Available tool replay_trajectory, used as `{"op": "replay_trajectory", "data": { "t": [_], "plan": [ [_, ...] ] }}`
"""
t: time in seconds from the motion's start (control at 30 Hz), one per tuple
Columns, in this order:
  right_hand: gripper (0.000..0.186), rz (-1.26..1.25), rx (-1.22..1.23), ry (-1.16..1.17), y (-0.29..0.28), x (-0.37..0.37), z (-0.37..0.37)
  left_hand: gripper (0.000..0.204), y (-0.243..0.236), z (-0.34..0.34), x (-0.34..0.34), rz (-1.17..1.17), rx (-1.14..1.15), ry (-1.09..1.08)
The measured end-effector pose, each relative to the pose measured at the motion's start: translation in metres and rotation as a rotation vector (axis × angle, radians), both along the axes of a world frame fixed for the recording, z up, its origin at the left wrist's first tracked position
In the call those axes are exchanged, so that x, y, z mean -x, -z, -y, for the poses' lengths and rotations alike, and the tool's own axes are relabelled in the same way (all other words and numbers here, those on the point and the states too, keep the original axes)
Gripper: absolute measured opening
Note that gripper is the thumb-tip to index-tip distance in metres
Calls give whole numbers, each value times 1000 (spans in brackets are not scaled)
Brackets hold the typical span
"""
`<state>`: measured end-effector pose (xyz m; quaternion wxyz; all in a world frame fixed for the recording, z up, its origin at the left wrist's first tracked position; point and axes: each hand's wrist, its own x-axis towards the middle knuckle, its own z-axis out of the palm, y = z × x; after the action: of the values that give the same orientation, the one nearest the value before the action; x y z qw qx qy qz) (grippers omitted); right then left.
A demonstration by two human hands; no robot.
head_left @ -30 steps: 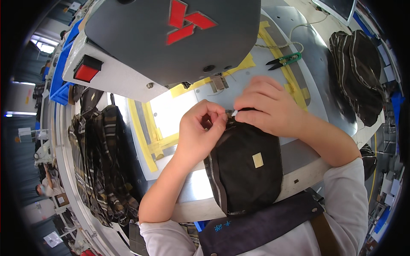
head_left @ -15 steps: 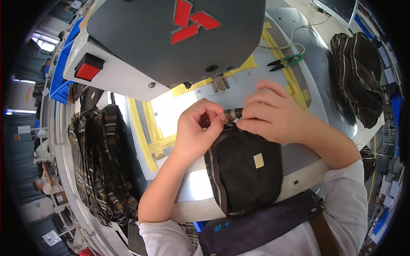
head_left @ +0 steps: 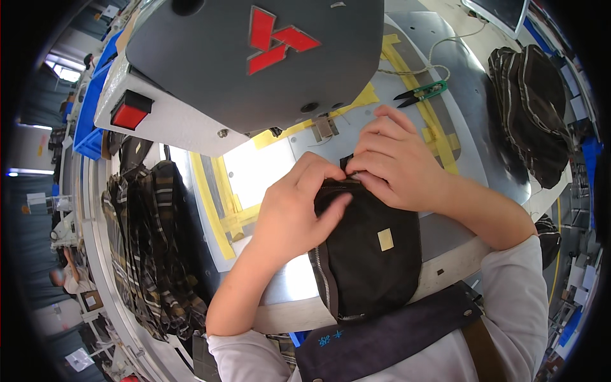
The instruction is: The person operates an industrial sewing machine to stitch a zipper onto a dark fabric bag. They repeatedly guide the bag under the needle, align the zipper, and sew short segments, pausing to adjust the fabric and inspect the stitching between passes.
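Left hand [head_left: 293,207] is bent in from the near edge of the bench [head_left: 283,316], palm down, index laid along the top edge of a black pouch [head_left: 375,277]; thumb and index are held apart, with dark fabric seen between them. Right hand [head_left: 401,167] is angled in from the near right, thumb and forefinger clamped on the pouch's top edge, outer fingers raised and curled; exact contact is partly hidden by the fingers. Both hands nearly touch. The pouch is laid at the middle of the bench's near edge, overlapping it, zip [head_left: 326,280] along its left side. Space beyond the hands is blocked by a dark grey machine head [head_left: 210,70] with a red switch [head_left: 130,113] on its pale arm. Plate beneath is bordered with yellow tape [head_left: 213,204]. Green-handled snips [head_left: 423,93] are placed toward the far right, near a pale cord [head_left: 431,56]. Plaid fabric [head_left: 149,254] is heaped along the left edge, dark pouches [head_left: 525,114] stacked at the right edge. A red three-part emblem [head_left: 297,39] is mounted on the machine, a blank-looking cream label [head_left: 386,239] on the pouch; small blue characters [head_left: 331,338] are stitched on the dark apron [head_left: 394,331].
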<state>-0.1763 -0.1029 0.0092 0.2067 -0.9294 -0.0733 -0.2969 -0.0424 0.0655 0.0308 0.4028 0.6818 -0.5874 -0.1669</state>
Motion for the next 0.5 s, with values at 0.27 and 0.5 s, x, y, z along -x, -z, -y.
{"op": "replay_trajectory", "data": {
  "t": [0.27,0.5],
  "plan": [
    [10,238,309,18,5,2,-4,17,25,4,5,-151,85,-228],
    [20,252,87,106,11,-2,-6,29,25,6,10,112,265,-141]
  ]
}}
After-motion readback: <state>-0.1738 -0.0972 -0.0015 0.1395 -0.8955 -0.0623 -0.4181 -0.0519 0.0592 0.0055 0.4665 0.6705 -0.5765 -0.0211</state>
